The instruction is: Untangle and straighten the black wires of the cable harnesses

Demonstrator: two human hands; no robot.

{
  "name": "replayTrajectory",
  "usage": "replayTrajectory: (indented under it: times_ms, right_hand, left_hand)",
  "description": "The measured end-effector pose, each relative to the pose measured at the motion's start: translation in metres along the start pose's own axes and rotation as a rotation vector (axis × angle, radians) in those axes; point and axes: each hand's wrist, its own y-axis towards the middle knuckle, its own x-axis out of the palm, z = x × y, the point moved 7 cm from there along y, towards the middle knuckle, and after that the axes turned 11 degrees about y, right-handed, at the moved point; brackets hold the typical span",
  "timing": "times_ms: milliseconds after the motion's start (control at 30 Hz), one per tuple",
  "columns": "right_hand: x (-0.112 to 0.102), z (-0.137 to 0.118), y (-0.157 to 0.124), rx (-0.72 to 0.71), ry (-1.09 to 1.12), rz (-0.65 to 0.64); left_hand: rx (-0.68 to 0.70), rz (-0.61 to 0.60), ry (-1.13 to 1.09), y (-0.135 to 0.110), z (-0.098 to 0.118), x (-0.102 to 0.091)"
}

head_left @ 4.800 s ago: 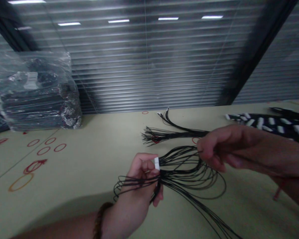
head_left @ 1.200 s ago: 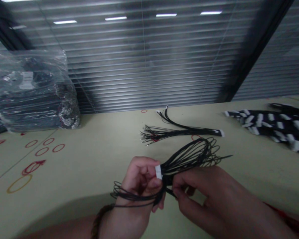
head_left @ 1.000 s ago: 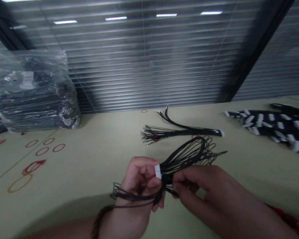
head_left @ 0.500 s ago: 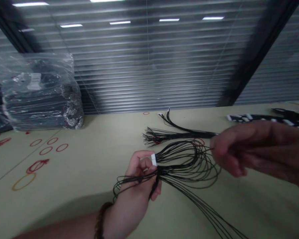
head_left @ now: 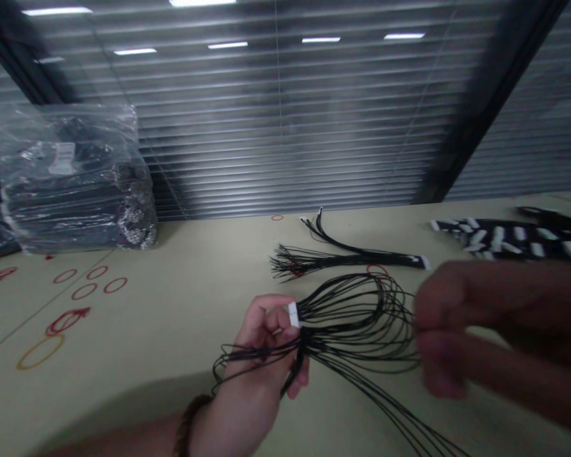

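My left hand (head_left: pixel 261 374) is closed around a bundled black wire harness (head_left: pixel 347 330), thumb and fingers at its white connector (head_left: pixel 294 314). Wires loop out to the right of the connector and back to the grip. Loose ends trail to the lower right, and a few bend left over my wrist. My right hand (head_left: pixel 452 330), smeared by motion, is pinched at the right edge of the loops, on a thin black wire. Its fingers cover the wire's end. Behind the loops another black harness (head_left: pixel 356 257) with a white connector lies on the table.
At the back right lies a pile of black harnesses with white connectors (head_left: pixel 497 238). A clear plastic bag of dark cables (head_left: pixel 71 203) stands at the back left. Red rings (head_left: pixel 84 291) and a yellow ring (head_left: pixel 40 352) lie on the table. Window blinds (head_left: pixel 276 127) rise behind.
My right hand has moved down and slightly right, uncovering the white connector of the harness behind and more of the pile. My left hand keeps its hold, almost in place.
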Motion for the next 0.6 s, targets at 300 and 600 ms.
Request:
replayTrajectory:
  times_ms: [300, 600]
  right_hand:
    - [0.041, -0.044, 0.006, -0.198, 0.005, -0.059]
    - [0.039, -0.050, 0.009, -0.229, -0.018, -0.047]
  left_hand:
    - [0.010, -0.101, -0.041, -0.010, 0.001, 0.006]
    - [0.007, -0.136, -0.061, -0.010, 0.003, 0.013]
